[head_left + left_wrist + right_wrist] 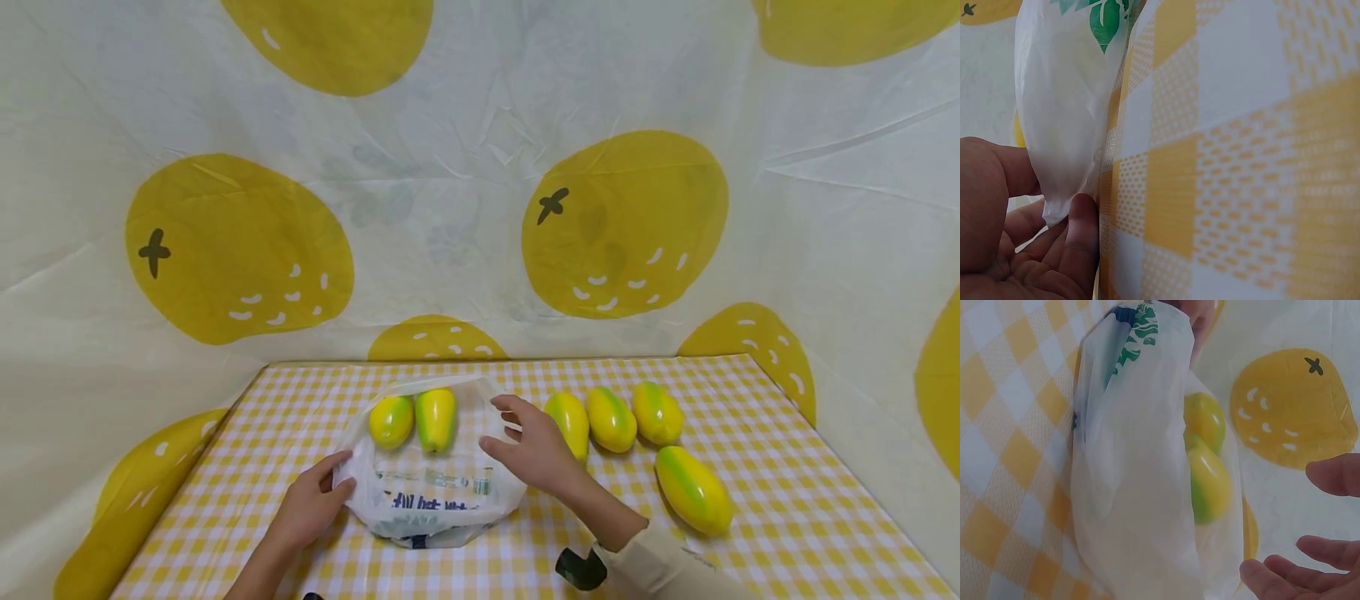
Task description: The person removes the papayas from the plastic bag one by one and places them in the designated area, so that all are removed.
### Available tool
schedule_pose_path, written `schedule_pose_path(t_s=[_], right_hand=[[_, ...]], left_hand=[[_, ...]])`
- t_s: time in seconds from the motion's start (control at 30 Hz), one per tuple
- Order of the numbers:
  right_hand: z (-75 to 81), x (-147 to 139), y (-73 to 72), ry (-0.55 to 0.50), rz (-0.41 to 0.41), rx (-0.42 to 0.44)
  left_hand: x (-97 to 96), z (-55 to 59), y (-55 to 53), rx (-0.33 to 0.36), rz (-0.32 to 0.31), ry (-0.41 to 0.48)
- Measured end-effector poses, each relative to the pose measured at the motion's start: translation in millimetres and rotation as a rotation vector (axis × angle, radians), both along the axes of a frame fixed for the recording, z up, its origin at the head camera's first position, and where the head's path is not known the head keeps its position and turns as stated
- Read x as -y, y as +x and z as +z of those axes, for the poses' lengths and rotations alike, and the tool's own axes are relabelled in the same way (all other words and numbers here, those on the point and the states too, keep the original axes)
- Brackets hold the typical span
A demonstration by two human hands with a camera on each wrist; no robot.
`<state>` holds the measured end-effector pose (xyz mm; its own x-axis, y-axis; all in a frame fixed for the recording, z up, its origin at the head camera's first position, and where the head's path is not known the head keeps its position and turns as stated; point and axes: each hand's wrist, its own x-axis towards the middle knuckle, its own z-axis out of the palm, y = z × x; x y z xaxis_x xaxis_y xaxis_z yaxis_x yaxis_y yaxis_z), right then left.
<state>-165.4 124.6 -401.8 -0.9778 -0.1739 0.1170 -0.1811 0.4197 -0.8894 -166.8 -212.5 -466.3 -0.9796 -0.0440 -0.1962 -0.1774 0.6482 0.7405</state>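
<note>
In the head view a white plastic bag lies with its mouth spread wide. Two yellow-and-green fruits that look like papayas, a rounder-looking one and a longer one, lie inside. My left hand holds the bag's left rim; the left wrist view has the bag's edge between thumb and fingers. My right hand hovers by the right rim, fingers spread, holding nothing. In the right wrist view its fingers stand beside the bag; whether one touches it, I cannot tell.
Several more such fruits lie right of the bag: one partly behind my right hand, two beyond it, another nearer. The table wears a yellow-and-white checked cloth. A fruit-printed sheet hangs behind.
</note>
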Motion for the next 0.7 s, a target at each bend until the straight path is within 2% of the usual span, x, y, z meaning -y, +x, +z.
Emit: schedule_pose_path(t_s=[0.37, 0.7], right_hand=[[-1.5, 21, -7.8, -0.026, 0.062, 0.062], [-5.2, 41, -22.2, -0.048, 0.028, 0.123]], left_hand=[[0.2, 1.5, 1.1, -0.006, -0.004, -0.011], [-1.6, 1.9, 0.1, 0.012, 0.007, 0.0]])
